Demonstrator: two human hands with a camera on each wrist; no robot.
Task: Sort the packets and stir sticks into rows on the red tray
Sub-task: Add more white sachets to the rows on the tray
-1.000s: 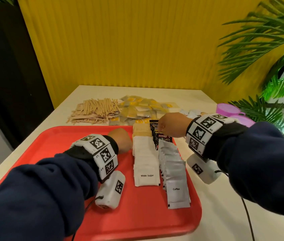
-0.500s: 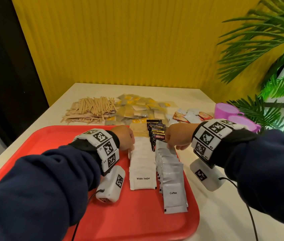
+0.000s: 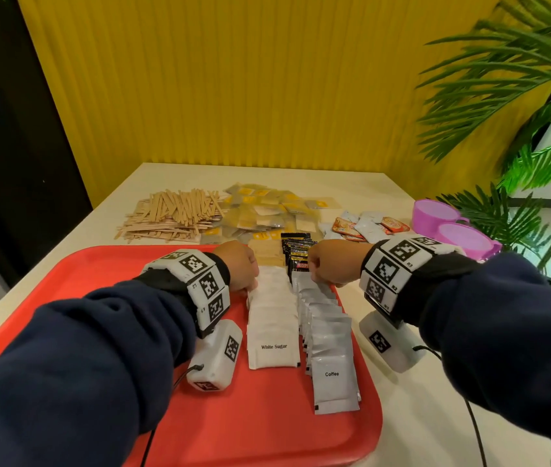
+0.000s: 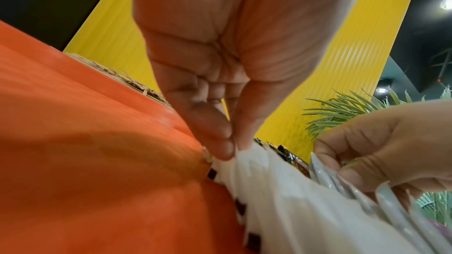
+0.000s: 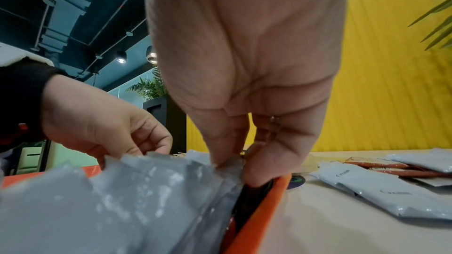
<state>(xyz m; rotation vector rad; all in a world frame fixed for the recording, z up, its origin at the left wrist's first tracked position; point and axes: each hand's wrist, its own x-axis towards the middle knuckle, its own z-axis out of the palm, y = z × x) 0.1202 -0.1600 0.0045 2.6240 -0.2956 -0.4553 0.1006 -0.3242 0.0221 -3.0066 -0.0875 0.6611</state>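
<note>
On the far left of the table (image 3: 398, 429) lies a loose heap of wooden stir sticks (image 3: 173, 214), outside the tray. Near it, the red tray (image 3: 99, 271) takes the left and middle part of the table.

The left hand (image 3: 238, 264) is over the tray at the far end of the row of white sugar packets (image 3: 272, 318). In the left wrist view its thumb and fingers (image 4: 220, 140) are pressed together on the top edge of a white packet, so it pinches that packet. The row runs from the hand toward the near side, and the nearest packet reads "White Sugar".

Just right of this row stands the row of silver coffee packets (image 3: 328, 345), overlapping, with the nearest one marked "Coffee". The right hand (image 3: 333, 264) is at its far end; the right wrist view shows its fingers (image 5: 266, 161) closed on the edge of a silver packet near the right rim of the tray. Beyond both hands there are tan packets (image 3: 265, 252) and black packets (image 3: 297, 251) at the far edge of the tray.

Farther away on the table lies a pile of yellow and grey packets (image 3: 267, 210), and to the right some loose white and orange packets (image 3: 365, 227). At the far right stand two purple cups (image 3: 452, 227) beside a green plant (image 3: 520, 112).
</note>
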